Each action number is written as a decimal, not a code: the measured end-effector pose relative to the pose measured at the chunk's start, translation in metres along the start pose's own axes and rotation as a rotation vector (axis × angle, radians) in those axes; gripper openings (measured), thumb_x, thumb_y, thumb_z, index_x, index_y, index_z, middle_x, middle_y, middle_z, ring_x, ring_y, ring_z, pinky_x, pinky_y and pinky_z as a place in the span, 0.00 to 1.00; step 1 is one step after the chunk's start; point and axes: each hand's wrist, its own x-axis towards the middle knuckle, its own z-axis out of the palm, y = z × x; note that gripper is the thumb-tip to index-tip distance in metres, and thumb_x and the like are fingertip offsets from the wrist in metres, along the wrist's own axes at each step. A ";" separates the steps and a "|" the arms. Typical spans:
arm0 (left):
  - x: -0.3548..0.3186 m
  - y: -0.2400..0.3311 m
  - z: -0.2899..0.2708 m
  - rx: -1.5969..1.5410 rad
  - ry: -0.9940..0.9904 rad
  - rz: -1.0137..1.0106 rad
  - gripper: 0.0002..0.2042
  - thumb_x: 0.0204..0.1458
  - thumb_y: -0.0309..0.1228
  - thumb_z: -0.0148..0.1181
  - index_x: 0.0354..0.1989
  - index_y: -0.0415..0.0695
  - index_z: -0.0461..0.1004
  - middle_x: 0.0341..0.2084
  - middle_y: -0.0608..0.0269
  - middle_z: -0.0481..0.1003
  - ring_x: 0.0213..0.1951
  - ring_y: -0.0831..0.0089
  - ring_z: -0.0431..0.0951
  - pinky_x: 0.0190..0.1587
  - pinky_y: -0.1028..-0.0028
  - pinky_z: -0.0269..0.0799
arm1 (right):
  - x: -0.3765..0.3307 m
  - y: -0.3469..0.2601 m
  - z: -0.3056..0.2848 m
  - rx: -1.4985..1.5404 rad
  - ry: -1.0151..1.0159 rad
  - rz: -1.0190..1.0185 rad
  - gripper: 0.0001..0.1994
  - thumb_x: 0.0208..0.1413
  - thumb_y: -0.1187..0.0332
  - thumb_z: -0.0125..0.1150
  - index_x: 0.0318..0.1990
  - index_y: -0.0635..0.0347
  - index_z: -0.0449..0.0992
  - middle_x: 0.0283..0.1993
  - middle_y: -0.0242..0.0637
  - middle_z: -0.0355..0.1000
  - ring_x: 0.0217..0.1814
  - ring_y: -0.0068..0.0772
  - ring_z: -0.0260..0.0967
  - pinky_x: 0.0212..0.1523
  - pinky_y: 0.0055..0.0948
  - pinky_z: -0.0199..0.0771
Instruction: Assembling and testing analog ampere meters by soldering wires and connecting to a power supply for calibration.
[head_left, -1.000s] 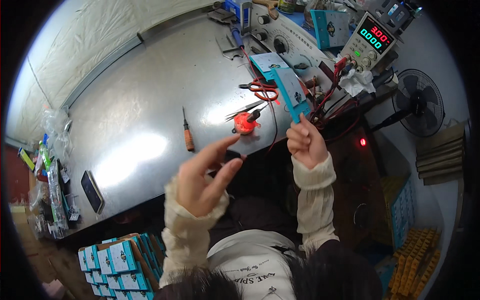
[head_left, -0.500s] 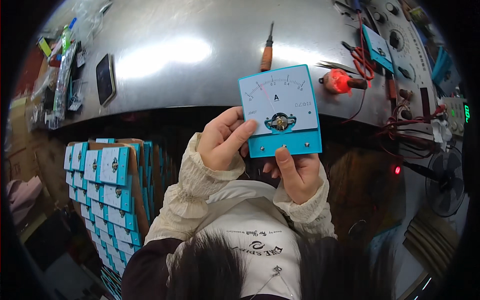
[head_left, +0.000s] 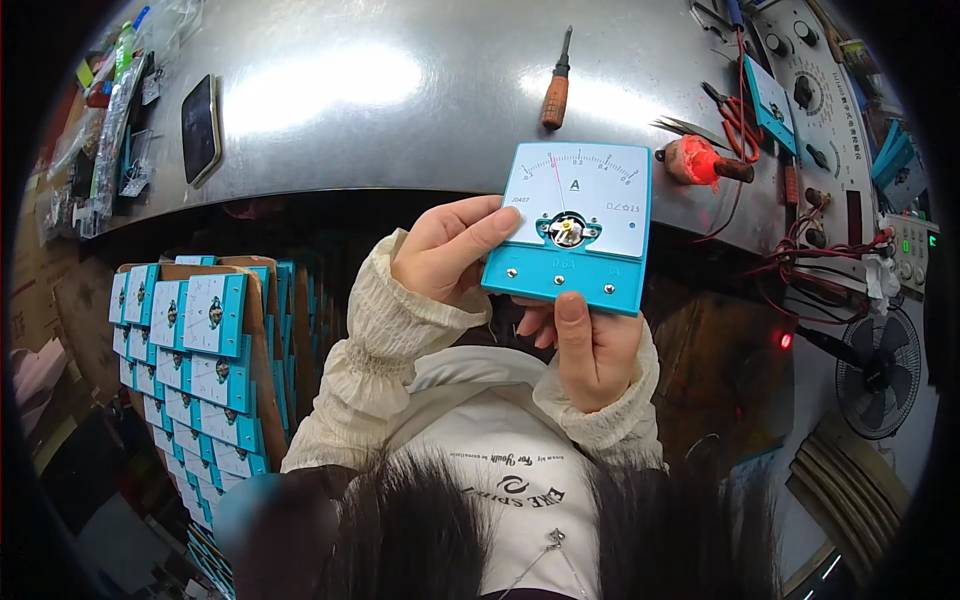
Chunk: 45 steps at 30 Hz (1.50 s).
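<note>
Between my hands, just off the table's front edge, I hold an ammeter (head_left: 608, 190), a blue panel with a white dial, a thin red needle and an exposed movement in a round opening. Along its blue lower strip sit 3 metal screws. My left hand (head_left: 455, 245) grips the left edge, thumb on the dial face. At the bottom edge my right hand (head_left: 590, 350) closes on it, thumb in front near the middle screw; most of the fingers are hidden behind. Beyond the meter, an orange-handled screwdriver (head_left: 556, 100) lies on the table.
On the metal table (head_left: 350, 130) lie a phone (head_left: 201, 130), a red container (head_left: 692, 160) with a dark stick, tweezers, pliers (head_left: 738, 125) and another blue meter (head_left: 770, 105) beside a knobbed test panel (head_left: 805, 95). Stacked meters (head_left: 215, 320) stand at left; a fan (head_left: 880, 370) at right.
The meter has shifted slightly right and is turned and tilted differently in my hands, both still gripping it. The whole view has shifted a little. The needle still rests toward the scale's left part.
</note>
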 end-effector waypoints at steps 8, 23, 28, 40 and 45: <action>0.003 0.001 0.000 0.049 -0.004 -0.072 0.23 0.62 0.39 0.54 0.56 0.30 0.67 0.39 0.52 0.78 0.35 0.74 0.81 0.33 0.77 0.78 | -0.002 -0.002 -0.003 0.004 0.011 0.007 0.18 0.67 0.62 0.51 0.32 0.70 0.78 0.24 0.36 0.75 0.20 0.22 0.68 0.21 0.20 0.67; -0.003 -0.003 0.012 0.120 -0.004 0.172 0.19 0.63 0.32 0.54 0.57 0.30 0.66 0.39 0.60 0.79 0.30 0.81 0.77 0.32 0.82 0.72 | -0.001 -0.002 -0.020 -0.036 0.162 0.123 0.17 0.65 0.60 0.55 0.35 0.68 0.76 0.21 0.33 0.73 0.20 0.17 0.66 0.22 0.20 0.66; 0.009 -0.011 0.016 0.460 0.045 0.590 0.38 0.53 0.24 0.65 0.69 0.33 0.49 0.55 0.50 0.69 0.55 0.67 0.72 0.55 0.71 0.68 | 0.024 0.000 -0.030 0.002 0.378 -0.030 0.13 0.53 0.79 0.67 0.47 0.68 0.75 0.36 0.33 0.75 0.29 0.17 0.71 0.27 0.15 0.69; 0.019 -0.009 0.020 -0.019 0.134 0.705 0.59 0.38 0.31 0.79 0.72 0.42 0.35 0.66 0.45 0.55 0.64 0.54 0.62 0.63 0.55 0.64 | 0.048 -0.009 -0.035 -0.575 0.279 -0.537 0.18 0.41 0.87 0.64 0.42 0.62 0.80 0.41 0.41 0.74 0.37 0.36 0.75 0.35 0.26 0.78; 0.021 -0.008 0.018 -0.067 0.178 0.680 0.58 0.36 0.29 0.80 0.72 0.41 0.40 0.63 0.46 0.60 0.62 0.56 0.66 0.62 0.57 0.66 | 0.049 -0.008 -0.035 -0.582 0.271 -0.543 0.17 0.42 0.86 0.65 0.42 0.62 0.80 0.41 0.42 0.75 0.37 0.35 0.76 0.35 0.26 0.78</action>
